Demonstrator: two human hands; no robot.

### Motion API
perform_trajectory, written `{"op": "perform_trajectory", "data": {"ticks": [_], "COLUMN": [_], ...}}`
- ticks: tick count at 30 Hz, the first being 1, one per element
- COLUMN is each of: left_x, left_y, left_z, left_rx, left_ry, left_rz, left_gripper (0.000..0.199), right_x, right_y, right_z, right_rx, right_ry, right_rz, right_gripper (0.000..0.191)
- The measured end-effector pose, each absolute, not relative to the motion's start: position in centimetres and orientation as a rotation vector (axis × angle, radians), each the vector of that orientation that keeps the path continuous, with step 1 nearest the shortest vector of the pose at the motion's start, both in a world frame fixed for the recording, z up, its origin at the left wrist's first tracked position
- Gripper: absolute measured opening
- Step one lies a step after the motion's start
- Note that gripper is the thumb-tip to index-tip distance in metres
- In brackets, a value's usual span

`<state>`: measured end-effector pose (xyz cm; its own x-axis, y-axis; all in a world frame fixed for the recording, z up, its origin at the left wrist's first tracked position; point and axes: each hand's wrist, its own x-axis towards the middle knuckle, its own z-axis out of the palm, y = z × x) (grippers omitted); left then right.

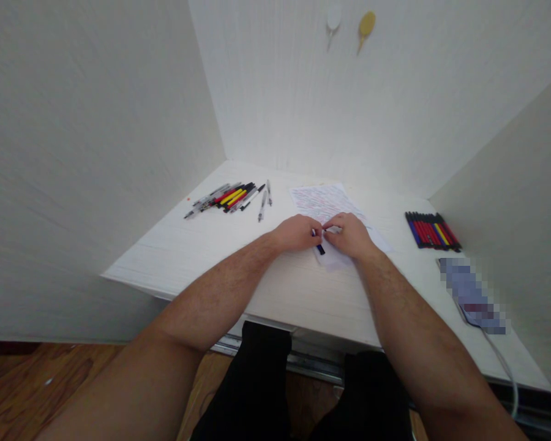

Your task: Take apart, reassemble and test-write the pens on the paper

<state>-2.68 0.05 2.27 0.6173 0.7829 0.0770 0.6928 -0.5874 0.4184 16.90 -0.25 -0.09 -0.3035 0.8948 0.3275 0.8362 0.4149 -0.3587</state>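
My left hand is closed around a blue marker, whose dark end sticks out below the fingers. Close beside it, my right hand is closed in a pinch, fingertips almost meeting the left ones. Something small and dark shows at those fingertips, too small to name. Beneath both hands lies a sheet of white paper covered with rows of coloured strokes. The hands hide its middle.
To the left lies a loose pile of pens and markers, with two clear pens beside it. A row of markers lies at the right, above a blurred phone with a cable. White walls enclose the desk.
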Motion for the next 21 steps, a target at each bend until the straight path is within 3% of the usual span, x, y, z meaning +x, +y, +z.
{"op": "perform_trajectory", "data": {"ticks": [10, 13, 18, 21], "left_x": [-2.8, -3.0, -3.2, -3.2], "left_y": [0.4, 0.4, 0.3, 0.3], "left_z": [1.6, 1.6, 2.0, 2.3], "left_rx": [2.529, 2.513, 2.490, 2.390], "left_ry": [1.340, 1.369, 1.385, 1.414], "left_rz": [0.381, 0.379, 0.412, 0.490], "left_gripper": [0.015, 0.019, 0.006, 0.013], "right_x": [15.4, 15.6, 16.4, 16.8], "right_y": [-0.5, -0.5, -0.9, -1.0], "right_z": [0.3, 0.4, 1.2, 1.6], "right_rx": [-1.534, -1.539, -1.518, -1.490], "right_ry": [-2.271, -2.107, -1.696, -1.547], "right_rz": [0.031, 0.046, 0.171, 0.256], "right_gripper": [0.015, 0.015, 0.018, 0.017]}}
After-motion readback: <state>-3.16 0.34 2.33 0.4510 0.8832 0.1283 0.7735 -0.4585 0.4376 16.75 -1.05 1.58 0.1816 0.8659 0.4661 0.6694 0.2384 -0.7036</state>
